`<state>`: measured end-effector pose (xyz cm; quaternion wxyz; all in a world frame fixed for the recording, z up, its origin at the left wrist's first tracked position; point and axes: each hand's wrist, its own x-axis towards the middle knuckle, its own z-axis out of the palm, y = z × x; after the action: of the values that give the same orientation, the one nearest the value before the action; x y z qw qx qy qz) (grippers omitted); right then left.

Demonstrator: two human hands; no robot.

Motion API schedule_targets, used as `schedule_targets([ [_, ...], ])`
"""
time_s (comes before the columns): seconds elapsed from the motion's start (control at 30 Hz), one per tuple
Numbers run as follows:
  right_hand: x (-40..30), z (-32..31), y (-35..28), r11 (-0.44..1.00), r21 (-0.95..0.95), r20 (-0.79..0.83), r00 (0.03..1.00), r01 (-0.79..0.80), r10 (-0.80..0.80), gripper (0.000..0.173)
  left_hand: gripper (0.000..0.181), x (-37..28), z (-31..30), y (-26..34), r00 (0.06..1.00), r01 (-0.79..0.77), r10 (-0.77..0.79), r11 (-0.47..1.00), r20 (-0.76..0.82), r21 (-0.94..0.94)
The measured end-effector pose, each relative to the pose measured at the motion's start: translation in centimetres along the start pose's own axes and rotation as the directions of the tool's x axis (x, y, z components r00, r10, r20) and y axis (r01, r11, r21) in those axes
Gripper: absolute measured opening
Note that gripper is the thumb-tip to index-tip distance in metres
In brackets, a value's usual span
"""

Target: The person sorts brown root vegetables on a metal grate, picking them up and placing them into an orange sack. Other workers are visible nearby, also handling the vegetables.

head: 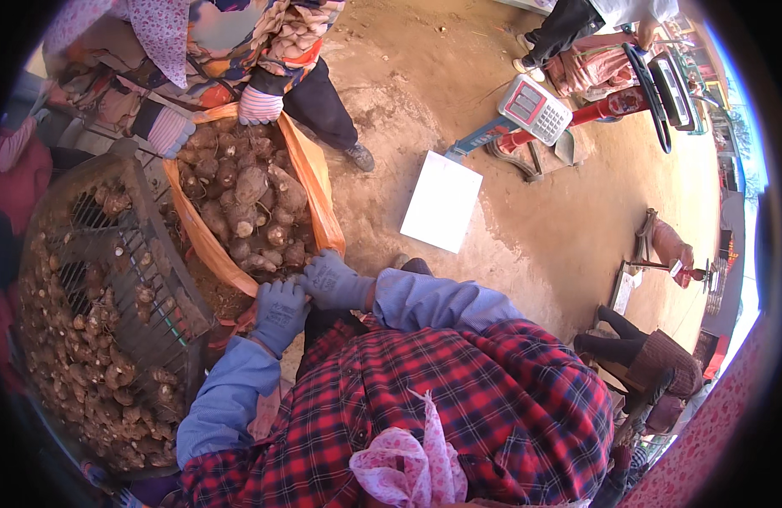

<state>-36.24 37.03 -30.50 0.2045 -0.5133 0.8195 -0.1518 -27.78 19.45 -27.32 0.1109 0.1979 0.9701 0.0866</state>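
Note:
An orange woven sack [318, 190] full of soil-covered taro corms [248, 187] stands with its mouth wide before me. My left hand [280, 312], in a grey-blue work glove, grips the sack's near rim. Just beside it my right hand [336, 279], gloved alike, is closed on the rim at the near right corner. Opposite me, a co-worker's two hands in striped gloves hold the far rim, one at the left corner [169, 131] and one near the middle [260, 106]. Some of the corms show pale cut ends and thin roots.
To the left, a slatted sorting chute [175, 279] carries many small corms [92, 381]. A platform scale [442, 202] with a keypad display [534, 109] stands on the dirt floor to the right. Beyond are a red hand truck [610, 105], a filled sack [667, 247] and other people.

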Motion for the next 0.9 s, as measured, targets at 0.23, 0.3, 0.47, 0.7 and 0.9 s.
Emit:
schedule_targets([
  [0.23,-0.9,-1.3,-0.7,0.983,0.149,0.117,0.989,-0.110,0.093,0.024,0.042,0.1,-0.7,0.7,0.949,0.238,-0.215,0.969,0.230,-0.074],
  [0.3,-1.2,-3.6,-1.5,0.968,0.180,0.194,0.971,-0.173,0.138,0.025,0.052,0.1,-1.0,0.3,0.925,0.308,-0.243,0.930,0.292,-0.202],
  [0.47,-2.6,-6.0,-1.4,0.975,0.089,0.257,0.950,-0.205,0.176,0.028,0.029,1.6,-3.5,2.4,0.897,0.390,-0.281,0.868,0.341,-0.309],
  [0.7,-3.6,-9.6,-7.2,0.969,0.126,0.176,0.967,-0.210,0.187,0.029,0.033,-1.9,-8.3,0.9,0.925,0.273,-0.153,0.905,0.348,-0.327],
  [0.9,-5.0,-15.1,-13.1,0.971,-0.048,0.157,0.958,-0.234,0.238,0.032,0.034,-3.8,-13.5,0.2,0.960,0.032,0.107,0.878,0.260,-0.478],
])
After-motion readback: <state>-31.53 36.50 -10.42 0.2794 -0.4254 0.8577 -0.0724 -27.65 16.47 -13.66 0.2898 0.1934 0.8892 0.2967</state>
